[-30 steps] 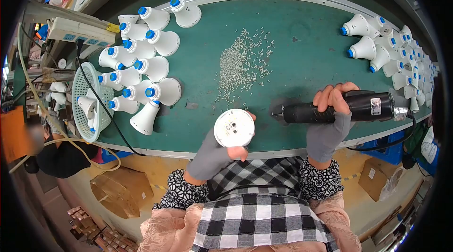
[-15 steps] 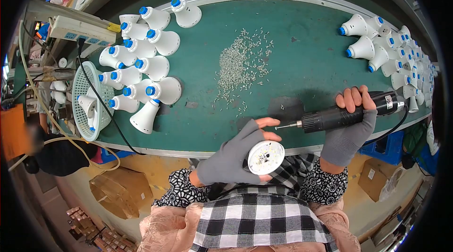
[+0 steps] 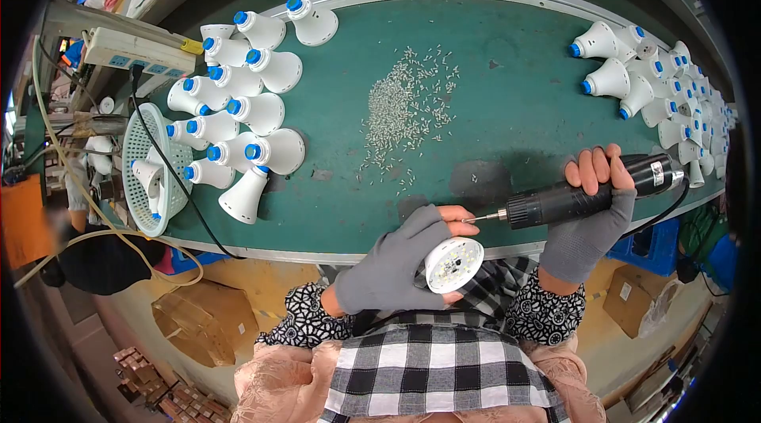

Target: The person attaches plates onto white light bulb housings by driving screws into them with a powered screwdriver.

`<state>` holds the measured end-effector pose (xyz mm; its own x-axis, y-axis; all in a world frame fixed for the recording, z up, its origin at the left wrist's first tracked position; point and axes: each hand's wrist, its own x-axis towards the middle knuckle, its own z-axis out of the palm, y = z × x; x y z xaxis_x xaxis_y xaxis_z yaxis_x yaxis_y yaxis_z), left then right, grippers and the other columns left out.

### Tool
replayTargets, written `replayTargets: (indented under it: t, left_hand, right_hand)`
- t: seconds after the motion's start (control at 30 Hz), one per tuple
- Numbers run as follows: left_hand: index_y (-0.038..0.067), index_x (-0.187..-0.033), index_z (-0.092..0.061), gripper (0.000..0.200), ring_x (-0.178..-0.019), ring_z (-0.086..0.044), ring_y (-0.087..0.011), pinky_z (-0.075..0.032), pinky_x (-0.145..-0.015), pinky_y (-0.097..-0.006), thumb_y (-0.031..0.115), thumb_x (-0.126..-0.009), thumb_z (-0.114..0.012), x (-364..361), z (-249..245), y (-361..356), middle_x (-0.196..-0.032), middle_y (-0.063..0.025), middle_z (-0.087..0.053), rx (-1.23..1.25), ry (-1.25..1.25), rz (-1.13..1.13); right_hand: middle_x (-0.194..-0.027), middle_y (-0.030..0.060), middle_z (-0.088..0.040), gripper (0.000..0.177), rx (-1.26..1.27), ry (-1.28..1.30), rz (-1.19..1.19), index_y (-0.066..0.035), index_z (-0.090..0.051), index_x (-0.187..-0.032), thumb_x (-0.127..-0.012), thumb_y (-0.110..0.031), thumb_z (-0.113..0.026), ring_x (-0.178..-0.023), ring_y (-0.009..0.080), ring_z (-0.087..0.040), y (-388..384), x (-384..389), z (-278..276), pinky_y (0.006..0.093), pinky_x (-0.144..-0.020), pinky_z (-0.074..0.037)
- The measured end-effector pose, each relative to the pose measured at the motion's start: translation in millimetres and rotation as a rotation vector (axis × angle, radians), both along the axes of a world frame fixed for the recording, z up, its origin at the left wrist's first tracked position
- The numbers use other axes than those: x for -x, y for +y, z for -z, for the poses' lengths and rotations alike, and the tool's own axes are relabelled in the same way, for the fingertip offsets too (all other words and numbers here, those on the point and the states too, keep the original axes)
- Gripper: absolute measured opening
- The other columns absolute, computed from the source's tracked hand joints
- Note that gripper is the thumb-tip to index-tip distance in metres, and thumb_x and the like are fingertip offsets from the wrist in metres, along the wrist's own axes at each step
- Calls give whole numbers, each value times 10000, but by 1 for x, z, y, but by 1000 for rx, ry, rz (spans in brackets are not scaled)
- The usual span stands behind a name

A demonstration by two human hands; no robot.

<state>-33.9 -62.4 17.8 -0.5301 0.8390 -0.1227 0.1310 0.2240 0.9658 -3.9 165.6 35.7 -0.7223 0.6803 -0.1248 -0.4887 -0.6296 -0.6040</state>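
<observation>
My left hand (image 3: 396, 264), in a grey fingerless glove, is closed round a white LED bulb housing (image 3: 454, 265), its round board with small LEDs facing up. The thumb and forefinger of that hand meet at the tip of the thin driver bit; whether a screw sits there is too small to tell. My right hand (image 3: 594, 193), gloved the same way, grips a black electric screwdriver (image 3: 555, 204) lying nearly level, bit pointing left. Beyond both hands, a pile of small screws (image 3: 392, 110) is spread on the green tabletop (image 3: 507, 106).
White bulb housings with blue caps (image 3: 273, 70) stand and lie at the left, and more (image 3: 610, 78) crowd the right. A pale basket (image 3: 143, 173) holds several white parts. A power strip (image 3: 139, 52) and a black cable (image 3: 178, 185) are at the left edge. Cardboard boxes (image 3: 202, 320) sit below.
My left hand has moved slightly right with the bulb housing, which has tilted. Its fingertips now touch the bit's tip. The screwdriver has dropped slightly at its bit end.
</observation>
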Motion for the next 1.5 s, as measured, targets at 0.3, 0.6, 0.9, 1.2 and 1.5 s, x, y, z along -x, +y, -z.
replayTargets:
  t: [0.3,0.6,0.9,1.2,1.5]
  left_hand:
    - [94,-1279,-540,683,-1152,-540,-288,-479,-939,-372,272,-683,-822,-1,1,1,-1316,-117,-476,40,123,9]
    - [92,-1254,-543,663,-1153,-532,-281,-466,-947,-367,251,-674,-821,1,0,1,-1308,-117,-474,55,68,22]
    - [54,-1189,-552,619,-1132,-522,-230,-403,-973,-332,206,-660,-836,-2,14,3,-1242,-110,-509,-21,-109,-162]
    - [48,-1204,-542,614,-1124,-527,-204,-399,-977,-323,177,-672,-822,-5,12,9,-1180,-98,-541,4,-162,-210]
    - [44,-1206,-537,470,-1137,-514,-177,-400,-975,-305,196,-789,-690,4,8,-1,-1340,-96,-445,-176,-576,-328]
  right_hand:
    - [-736,1,-379,183,-112,28,-31,-26,-440,-1061,-889,-59,-493,-634,100,-419,-5,-3,-6,285,-645,-377]
    - [-732,-1,-388,233,-207,83,-67,-41,-441,-1087,-866,-91,-496,-613,97,-415,-12,-7,-10,284,-640,-382]
    - [-698,-24,-348,226,-164,142,67,-57,-443,-1074,-862,-86,-518,-581,93,-408,-11,-16,-24,282,-610,-390]
    - [-676,0,-455,313,-240,145,-5,-102,-425,-1047,-817,-36,-627,-548,129,-486,-28,-24,-28,309,-571,-436]
    - [-685,-23,-377,243,-174,151,93,-64,-457,-1062,-848,-85,-573,-563,101,-431,-25,-21,-36,279,-611,-411]
